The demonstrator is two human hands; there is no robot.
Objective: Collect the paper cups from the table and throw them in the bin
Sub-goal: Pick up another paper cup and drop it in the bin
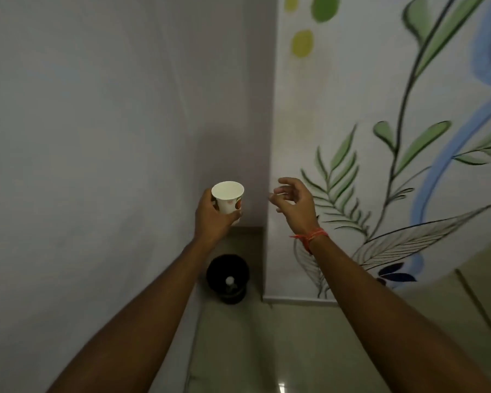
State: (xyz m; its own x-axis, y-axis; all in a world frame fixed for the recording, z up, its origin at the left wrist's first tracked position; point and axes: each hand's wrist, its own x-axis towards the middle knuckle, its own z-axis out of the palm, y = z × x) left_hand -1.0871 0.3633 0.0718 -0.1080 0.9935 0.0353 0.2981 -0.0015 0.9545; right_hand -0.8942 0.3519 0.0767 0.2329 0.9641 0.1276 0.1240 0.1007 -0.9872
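My left hand grips a white paper cup with a red print, held upright in the air in front of a wall corner. My right hand hangs in the air to the right of the cup, fingers loosely curled and holding nothing. A red thread is tied round its wrist. On the floor below the cup stands a black round bin. A small white object lies inside it.
A plain grey wall runs along the left. A white wall painted with green leaves and a blue band juts out on the right. The bin stands in the narrow recess between them. Pale floor tiles lie below.
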